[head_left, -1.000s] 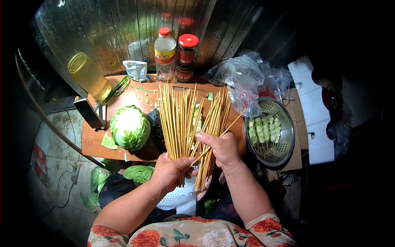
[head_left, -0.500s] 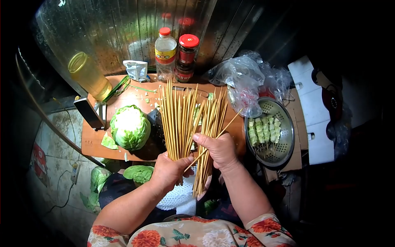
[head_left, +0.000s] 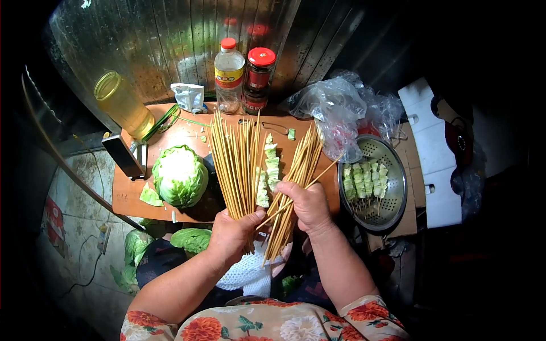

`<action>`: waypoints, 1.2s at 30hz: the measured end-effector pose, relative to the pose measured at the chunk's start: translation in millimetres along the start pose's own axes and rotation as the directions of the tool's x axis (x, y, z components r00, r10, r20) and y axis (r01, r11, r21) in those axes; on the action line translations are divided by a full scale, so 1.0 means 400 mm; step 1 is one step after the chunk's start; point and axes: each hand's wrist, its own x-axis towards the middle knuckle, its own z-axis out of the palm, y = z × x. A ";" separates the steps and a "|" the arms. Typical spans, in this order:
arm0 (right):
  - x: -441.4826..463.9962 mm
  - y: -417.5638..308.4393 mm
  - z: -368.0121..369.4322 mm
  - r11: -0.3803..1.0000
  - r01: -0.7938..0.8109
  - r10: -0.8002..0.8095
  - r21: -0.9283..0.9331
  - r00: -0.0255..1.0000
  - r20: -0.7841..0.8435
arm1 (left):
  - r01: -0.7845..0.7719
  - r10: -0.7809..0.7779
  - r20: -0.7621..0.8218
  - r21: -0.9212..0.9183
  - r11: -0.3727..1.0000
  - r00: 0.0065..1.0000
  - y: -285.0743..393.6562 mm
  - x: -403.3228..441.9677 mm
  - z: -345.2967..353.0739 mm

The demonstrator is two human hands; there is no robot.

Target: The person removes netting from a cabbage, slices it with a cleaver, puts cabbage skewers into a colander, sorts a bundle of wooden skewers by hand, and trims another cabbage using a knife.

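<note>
Skewers (head_left: pixel 236 176) slender, straight, wooden.

Thin wooden skewers (head_left: pixel 234 165), matt, pale. Tabletop (head_left: pixel 216 126) smooth, orange-brown, with slight sheen. Perforated metal colander (head_left: pixel 397 194), shiny. Clear plastic bags (head_left: pixel 333 102), crinkled, glossy. Ribbed wall panel (head_left: pixel 187 45) reflective, smudged. Jar lid (head_left: pixel 262 55) glossy red. Floral sleeve (head_left: pixel 369 311) of soft, matt cloth. Cabbage (head_left: pixel 180 175) waxy-looking, leaves wrinkled.

And here we see short floral sleeves (head_left: pixel 367 311) on a cream top (head_left: pixel 273 325) splashed with red-orange blooms, white flowers and green leaves.
</note>
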 end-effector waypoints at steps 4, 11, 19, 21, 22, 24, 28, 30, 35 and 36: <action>0.002 -0.013 -0.016 0.994 0.062 -0.059 -0.094 0.998 0.029 | 0.011 -0.010 -0.048 0.014 1.000 0.999 0.009 0.002 0.004; -0.001 0.001 0.012 0.995 0.003 -0.006 0.096 0.999 0.033 | 0.091 -0.096 0.015 0.180 0.979 0.995 0.000 0.001 -0.001; -0.002 0.003 0.011 0.993 0.037 -0.043 0.110 0.998 0.053 | 0.127 -0.141 0.052 0.218 0.968 0.989 -0.004 -0.006 -0.001; -0.001 0.003 0.012 0.991 0.044 -0.050 0.125 0.998 0.047 | 0.128 -0.142 0.069 0.181 0.975 0.987 -0.009 -0.004 -0.005; 0.000 0.004 0.013 0.989 0.053 -0.059 0.141 0.997 0.041 | 0.129 -0.142 0.085 0.145 0.981 0.986 -0.011 -0.004 -0.007; 0.000 0.000 0.008 0.991 0.030 -0.035 0.133 0.999 0.035 | 0.104 -0.114 0.091 0.105 0.989 0.989 -0.006 -0.005 -0.003; -0.001 -0.006 0.004 0.998 0.038 -0.038 0.043 0.999 0.005 | 0.072 -0.073 0.072 0.016 0.997 0.995 -0.006 -0.004 -0.004; 0.000 -0.010 -0.001 0.999 0.032 -0.031 0.024 0.999 -0.016 | 0.064 -0.064 0.034 -0.005 0.998 0.997 -0.002 0.002 -0.001; -0.001 -0.025 -0.012 0.997 0.068 -0.067 -0.035 0.998 0.021 | -0.015 0.017 -0.045 0.042 0.999 0.999 0.004 0.008 -0.007; -0.002 -0.025 -0.012 0.998 0.064 -0.064 -0.005 0.998 0.027 | 0.053 -0.051 -0.021 0.098 0.994 0.998 0.011 0.005 -0.010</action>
